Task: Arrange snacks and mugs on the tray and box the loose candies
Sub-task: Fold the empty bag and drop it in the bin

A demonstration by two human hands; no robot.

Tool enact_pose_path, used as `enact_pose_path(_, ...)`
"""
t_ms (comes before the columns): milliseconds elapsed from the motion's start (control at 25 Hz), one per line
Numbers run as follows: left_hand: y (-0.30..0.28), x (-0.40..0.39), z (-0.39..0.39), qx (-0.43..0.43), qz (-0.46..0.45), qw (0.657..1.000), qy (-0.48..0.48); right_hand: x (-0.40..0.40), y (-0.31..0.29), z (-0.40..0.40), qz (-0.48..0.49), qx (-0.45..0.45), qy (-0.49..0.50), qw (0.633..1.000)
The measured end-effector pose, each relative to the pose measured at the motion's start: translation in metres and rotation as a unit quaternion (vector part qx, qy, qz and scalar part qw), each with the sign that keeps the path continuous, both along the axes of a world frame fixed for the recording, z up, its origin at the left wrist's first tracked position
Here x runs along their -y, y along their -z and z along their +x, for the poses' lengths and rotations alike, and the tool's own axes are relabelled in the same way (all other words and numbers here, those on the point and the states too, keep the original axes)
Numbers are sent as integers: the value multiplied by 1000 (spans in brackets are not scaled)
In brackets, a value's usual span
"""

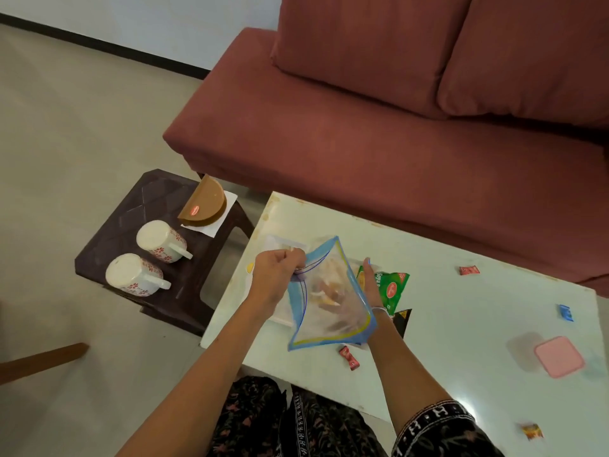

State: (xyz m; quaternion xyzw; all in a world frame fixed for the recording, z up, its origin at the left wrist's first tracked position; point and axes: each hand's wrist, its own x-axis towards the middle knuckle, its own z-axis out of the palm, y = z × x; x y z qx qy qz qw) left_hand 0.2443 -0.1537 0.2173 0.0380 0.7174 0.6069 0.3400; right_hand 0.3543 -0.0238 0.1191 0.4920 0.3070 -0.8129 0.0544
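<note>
to the left of the pale glossy low table (461,308) stands a dark brown plastic stool (158,206), and on it two white mugs with red flower prints lie on their sides, one (133,274) nearer the camera and one (161,240) behind it, handles pointing toward the table; at the stool's far corner a brown half-round plastic container (205,203) sits on a white sheet. over the table's left part, the left hand (275,278) is closed, fingers pinched on the upper edge of a clear zip bag with blue and yellow borders (326,301), which is lifted above a white tray (280,311) that is mostly hidden beneath it; pale snack pieces show blurred inside the bag. the right hand (370,285) is flat and open with fingers straight, pressed along the bag's right side, partly seen through the plastic. just right of that hand, on the table, lies a green snack packet (393,286) with a dark packet (402,319) below it. loose wrapped candies lie scattered on the table: a red one (348,357) near the bag's lower corner, a red one (468,270) toward the far edge, a blue one (566,313) further right, an orange one (532,431) at the near right. a small pink square lidded box (559,356) sits near the table's right end. a maroon fabric sofa (379,127) runs behind the table.
</note>
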Motion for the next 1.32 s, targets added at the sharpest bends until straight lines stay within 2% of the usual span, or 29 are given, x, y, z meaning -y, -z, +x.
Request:
enact_pose_path(160, 5, 19, 20, 180, 109, 978, 18, 19, -30, -13, -83, -77, -32, 993)
enact_pose_path(200, 6, 23, 25, 203, 102, 974, 27, 24, -36, -11, -95, -104, -57, 988)
enact_pose_path(280, 11, 30, 39, 213, 86, 973, 19, 40, -46, -6, -51, -106, -127, 985)
enact_pose_path(320, 14, 32, 44, 199, 82, 977, 9, 49, -45, 1, -17, -104, -162, 981)
enact_pose_path(400, 14, 40, 48, 175, 84, 981, -7, 60, -37, 7, 118, -38, -115, 986)
enact_pose_path(520, 20, 55, 44, 106, 82, 989, -62, 60, -42, -3, 114, -127, -126, 977)
enact_pose_path(600, 24, 63, 39, -23, -16, 995, -96, 62, -57, -15, 114, -147, -67, 980)
enact_pose_path(680, 19, 69, 42, -93, -54, 989, -105, 68, -71, -16, 148, -136, -47, 978)
enact_pose_path(800, 9, 75, 57, -134, -30, 990, -44, 89, -91, -8, 264, -138, -89, 950)
enact_pose_path(920, -2, 85, 76, -106, 51, 993, 22, 113, -104, 13, 287, -163, -87, 940)
enact_pose_path(1000, -6, 96, 96, -80, 90, 992, 40, 129, -110, 36, 319, -178, -48, 930)
enact_pose_path(1040, -7, 101, 106, -86, 101, 990, 38, 133, -110, 48, 354, -166, -31, 920)
enact_pose_path(1120, -11, 111, 125, -121, 111, 986, 13, 140, -105, 74, 455, -86, -38, 886)
enact_pose_path(1160, -13, 114, 134, -142, 112, 983, 6, 143, -101, 90, 459, -35, -58, 886)
enact_pose_path(1200, -15, 115, 142, -167, 111, 980, 0, 146, -96, 106, 404, 15, -89, 910)
enact_pose_path(1240, -17, 116, 150, -200, 107, 974, -2, 150, -94, 123, 292, 50, -122, 947)
enact_pose_path(1280, -19, 118, 160, -240, 100, 966, -3, 155, -92, 140, 152, 47, -135, 978)
enact_pose_path(1320, -18, 119, 171, -280, 95, 955, 1, 160, -92, 155, 34, 7, -124, 992)
